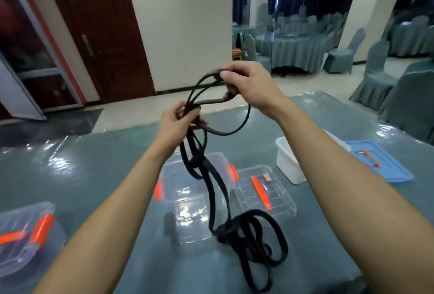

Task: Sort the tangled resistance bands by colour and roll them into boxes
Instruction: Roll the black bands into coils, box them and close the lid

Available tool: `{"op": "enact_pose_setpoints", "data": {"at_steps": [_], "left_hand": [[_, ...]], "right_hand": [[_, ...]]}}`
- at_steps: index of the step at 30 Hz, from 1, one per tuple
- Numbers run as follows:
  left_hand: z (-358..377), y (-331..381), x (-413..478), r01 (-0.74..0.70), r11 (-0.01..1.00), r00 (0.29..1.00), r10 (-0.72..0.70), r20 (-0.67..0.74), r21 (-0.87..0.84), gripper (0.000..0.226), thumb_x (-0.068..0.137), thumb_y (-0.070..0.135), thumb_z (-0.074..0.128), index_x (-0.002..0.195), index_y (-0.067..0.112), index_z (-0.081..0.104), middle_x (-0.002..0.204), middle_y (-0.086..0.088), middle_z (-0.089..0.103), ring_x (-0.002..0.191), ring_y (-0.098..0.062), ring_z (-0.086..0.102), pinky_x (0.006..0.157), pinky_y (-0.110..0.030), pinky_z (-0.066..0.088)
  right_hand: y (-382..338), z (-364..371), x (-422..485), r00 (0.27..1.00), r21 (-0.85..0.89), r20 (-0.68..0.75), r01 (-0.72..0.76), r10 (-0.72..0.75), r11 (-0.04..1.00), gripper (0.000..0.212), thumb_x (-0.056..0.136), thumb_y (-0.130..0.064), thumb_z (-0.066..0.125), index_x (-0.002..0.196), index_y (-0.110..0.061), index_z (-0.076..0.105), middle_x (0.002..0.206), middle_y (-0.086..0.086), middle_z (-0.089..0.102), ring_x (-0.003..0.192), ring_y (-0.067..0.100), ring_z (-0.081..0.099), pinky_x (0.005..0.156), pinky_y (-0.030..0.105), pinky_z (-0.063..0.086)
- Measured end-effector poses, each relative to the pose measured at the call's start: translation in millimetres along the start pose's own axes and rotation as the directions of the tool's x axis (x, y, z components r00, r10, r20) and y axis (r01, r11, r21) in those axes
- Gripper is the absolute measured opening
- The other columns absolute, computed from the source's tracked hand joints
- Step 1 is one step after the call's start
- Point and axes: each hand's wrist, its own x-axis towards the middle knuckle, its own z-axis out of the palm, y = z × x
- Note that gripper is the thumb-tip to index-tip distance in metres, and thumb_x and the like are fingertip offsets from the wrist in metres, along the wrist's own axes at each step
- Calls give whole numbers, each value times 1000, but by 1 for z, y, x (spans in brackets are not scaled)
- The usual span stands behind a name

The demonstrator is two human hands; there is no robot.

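Black resistance bands [212,183] hang in a tangle from both raised hands down to the table, where their lower loops lie in a heap. My left hand [175,121] grips several strands where they cross. Higher and to the right, my right hand [246,82] pinches the top of a loop between thumb and fingers. A clear open box [187,213] with orange clips stands on the table under the hanging bands. Its clear lid [279,199] with an orange handle lies right of it.
A white tub [287,159] and a blue lid [385,164] sit at the right of the teal table. Another clear box with orange clips [25,232] is at the near left. Covered chairs and round tables fill the room behind.
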Motion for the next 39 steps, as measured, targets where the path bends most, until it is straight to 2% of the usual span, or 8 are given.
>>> {"op": "enact_pose_setpoints", "data": {"at_steps": [5, 12, 14, 18, 21, 25, 34, 39], "left_hand": [[-85, 71, 6, -127, 854, 992, 111, 62, 505, 36, 76, 37, 99, 103, 23, 80, 101, -1, 83, 100, -18, 79, 96, -42, 63], [-162, 105, -13, -136, 835, 968, 227, -107, 534, 25, 88, 37, 91, 87, 17, 77, 87, -1, 83, 87, -22, 79, 84, -44, 61], [-180, 106, -19, -108, 871, 963, 212, -169, 480, 27, 85, 36, 94, 87, 18, 75, 89, 0, 84, 89, -19, 80, 88, -41, 60], [-209, 101, -46, 55, 630, 996, -89, 1, 775, 45, 72, 59, 96, 89, 22, 78, 86, 2, 81, 88, -21, 79, 84, -39, 60], [-244, 89, -69, 162, 761, 986, -147, -77, 628, 52, 65, 60, 98, 103, 28, 82, 101, 6, 84, 97, -13, 80, 91, -34, 60], [-268, 32, -113, 325, 638, 862, -503, 58, 698, 25, 88, 34, 92, 103, 18, 80, 99, 0, 83, 92, -22, 77, 84, -40, 57], [-288, -72, -195, 343, 939, 876, -322, -360, -5, 45, 86, -14, 80, 129, -5, 69, 130, -22, 74, 126, -45, 71, 122, -54, 48], [-297, -91, -217, 362, 857, 860, -156, -486, 366, 59, 93, 1, 84, 145, 23, 67, 138, 2, 68, 89, -11, 73, 96, -32, 62]], "right_hand": [[-27, 10, 23, 993, 55, -98, 70, -65, 996, 24, 109, -21, 61, 106, -4, 78, 77, 1, 63, 66, 13, 55, 66, 30, 52], [-50, 68, 34, 982, 23, 41, 184, -185, 983, 21, 108, -22, 63, 119, -16, 79, 87, -5, 73, 63, -7, 57, 64, 10, 42], [-58, 82, 37, 976, 116, 0, 214, -216, 970, 20, 107, -19, 63, 117, -14, 79, 90, -3, 75, 72, -6, 62, 72, 14, 48], [-62, 116, 34, 973, 105, 45, 222, -228, 969, 20, 108, -20, 61, 114, -21, 80, 98, 2, 77, 91, 23, 70, 89, 42, 58], [-50, 131, 33, 977, 163, 12, 207, -212, 965, 21, 109, -18, 59, 109, -26, 78, 93, 8, 75, 79, 26, 69, 83, 45, 59], [-35, 154, 22, 988, 226, 72, 118, -138, 967, 23, 109, -18, 58, 106, -28, 78, 88, 6, 73, 74, 11, 65, 88, 48, 61], [29, 222, -34, 975, 189, 174, -171, 138, 967, 21, 112, -9, 52, 121, -6, 71, 90, 8, 70, 66, 11, 68, 70, 23, 59], [73, 267, -79, 914, 57, 293, -310, 281, 949, 20, 112, -9, 50, 122, -5, 67, 105, 13, 76, 85, 21, 79, 91, 41, 62]]}}
